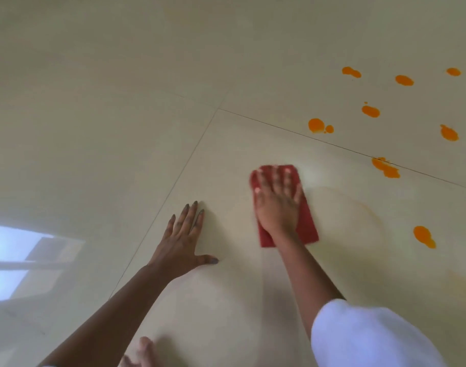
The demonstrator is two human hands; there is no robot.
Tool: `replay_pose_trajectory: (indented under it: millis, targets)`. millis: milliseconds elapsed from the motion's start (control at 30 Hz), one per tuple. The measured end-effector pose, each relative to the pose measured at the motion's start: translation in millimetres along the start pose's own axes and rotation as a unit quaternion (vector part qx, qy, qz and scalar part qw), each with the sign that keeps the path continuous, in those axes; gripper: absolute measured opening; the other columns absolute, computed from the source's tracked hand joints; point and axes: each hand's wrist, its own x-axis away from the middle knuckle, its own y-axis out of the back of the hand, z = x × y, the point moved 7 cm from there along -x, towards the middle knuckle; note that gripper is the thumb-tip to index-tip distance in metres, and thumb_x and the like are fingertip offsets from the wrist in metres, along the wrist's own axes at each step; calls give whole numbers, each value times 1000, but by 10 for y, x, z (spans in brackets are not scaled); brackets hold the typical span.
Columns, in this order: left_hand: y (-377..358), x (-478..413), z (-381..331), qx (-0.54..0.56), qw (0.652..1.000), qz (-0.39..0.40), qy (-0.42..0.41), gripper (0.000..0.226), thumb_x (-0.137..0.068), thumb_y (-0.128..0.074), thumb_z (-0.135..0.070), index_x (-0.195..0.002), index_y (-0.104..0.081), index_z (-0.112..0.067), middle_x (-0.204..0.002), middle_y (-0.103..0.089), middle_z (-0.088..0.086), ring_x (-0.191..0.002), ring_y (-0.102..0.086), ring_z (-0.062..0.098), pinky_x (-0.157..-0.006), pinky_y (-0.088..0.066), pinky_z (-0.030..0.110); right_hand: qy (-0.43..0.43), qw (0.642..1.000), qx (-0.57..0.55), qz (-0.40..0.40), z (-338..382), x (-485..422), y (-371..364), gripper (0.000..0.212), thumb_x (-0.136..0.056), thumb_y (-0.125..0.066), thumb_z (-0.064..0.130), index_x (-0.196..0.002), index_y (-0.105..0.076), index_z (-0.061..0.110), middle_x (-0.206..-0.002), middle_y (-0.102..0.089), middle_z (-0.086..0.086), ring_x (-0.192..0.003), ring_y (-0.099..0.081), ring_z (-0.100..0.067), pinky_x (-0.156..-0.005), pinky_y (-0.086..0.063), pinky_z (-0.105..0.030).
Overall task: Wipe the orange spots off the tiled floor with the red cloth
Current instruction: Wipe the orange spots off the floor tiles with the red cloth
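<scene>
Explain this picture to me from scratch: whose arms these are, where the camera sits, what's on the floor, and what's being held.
There is no machine here. A person wears a camera on the head, so the single view looks forward and down at that person's own two arms.

The left hand lies flat with fingers spread on the pale tiled floor, holding nothing; it seems to prop the person up. The right hand presses flat on a folded red cloth lying on the floor.

To the right of the cloth are several orange spots, such as one straddling a tile joint and one nearer the person. The cloth is touching none of them. A white sleeve shows at the bottom right.
</scene>
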Motion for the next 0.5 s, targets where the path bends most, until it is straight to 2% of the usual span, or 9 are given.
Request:
replay_pose_trajectory:
  millis: [67, 100, 133, 200, 267, 300, 333, 400, 500]
  targets:
    - [17, -13, 30, 16, 1000, 3, 2, 126, -43, -8, -95, -135, 23, -15, -147, 29, 1, -135, 27, 16, -112, 12, 37, -74, 997, -13, -33, -123, 318, -5, 56, -92, -11, 43, -147, -19, 34, -157, -16, -3, -144, -6, -30, -113, -5, -55]
    - [9, -17, 34, 22, 1000, 5, 2, 127, -44, -12, -94, -136, 21, -14, -147, 29, 1, -135, 27, 16, -113, 10, 39, -77, 996, -17, -29, -1, 549, -29, 56, -91, -16, 41, -146, -23, 32, -156, -21, -6, -144, -10, -33, -112, -7, -58]
    - [0, -19, 29, 28, 1000, 6, 1, 128, -44, -13, -94, -137, 20, -14, -147, 29, 2, -135, 27, 17, -114, 9, 39, -46, 999, -15, -26, 215, 734, -79, 55, -91, -22, 40, -145, -28, 30, -154, -25, -7, -142, -15, -34, -111, -10, -59]
    - [-38, -29, 25, 38, 999, 6, 4, 129, -43, -9, -96, -138, 20, -14, -146, 30, 2, -135, 30, 16, -112, 12, 37, 76, 997, -18, -9, 744, 849, -179, 52, -92, -29, 40, -143, -34, 31, -152, -29, -5, -141, -21, -33, -111, -15, -60]
    - [-67, -29, 65, 41, 999, 2, 8, 128, -44, -10, -94, -140, 20, -14, -147, 31, 1, -134, 32, 14, -111, 15, 34, 177, 984, -21, 3, 1109, 509, -166, 49, -94, -29, 40, -142, -32, 35, -154, -26, -1, -143, -16, -30, -113, -12, -57]
    - [-68, -28, 78, 42, 999, 1, 5, 129, -44, -9, -95, -141, 19, -14, -147, 30, 0, -134, 32, 13, -111, 15, 34, 196, 980, -20, 15, 1161, 257, -151, 48, -96, -26, 40, -144, -28, 36, -156, -20, 1, -144, -10, -28, -114, -8, -55]
    - [-67, -23, 91, 38, 999, 1, 2, 130, -43, -10, -96, -141, 18, -14, -148, 30, 0, -134, 32, 13, -111, 15, 34, 191, 981, -13, 29, 1135, -19, -134, 48, -97, -23, 40, -145, -22, 37, -157, -14, 2, -145, -4, -27, -114, -3, -54]
    - [-54, -9, 81, 20, 1000, 2, -2, 127, -46, -17, -92, -139, 21, -15, -146, 33, -1, -133, 32, 14, -112, 14, 36, 112, 993, -4, 43, 855, -473, -101, 49, -98, -19, 40, -147, -14, 37, -158, -6, 2, -145, 2, -26, -114, 1, -53]
    - [-31, 22, -74, 19, 999, 16, -28, 116, -58, -26, -83, -140, 21, -16, -144, 35, -1, -133, 33, 14, -113, 14, 38, -18, 1000, -23, 9, 206, -430, 18, 50, -98, -19, 41, -147, -12, 38, -159, -6, 1, -145, 2, -27, -114, 0, -52]
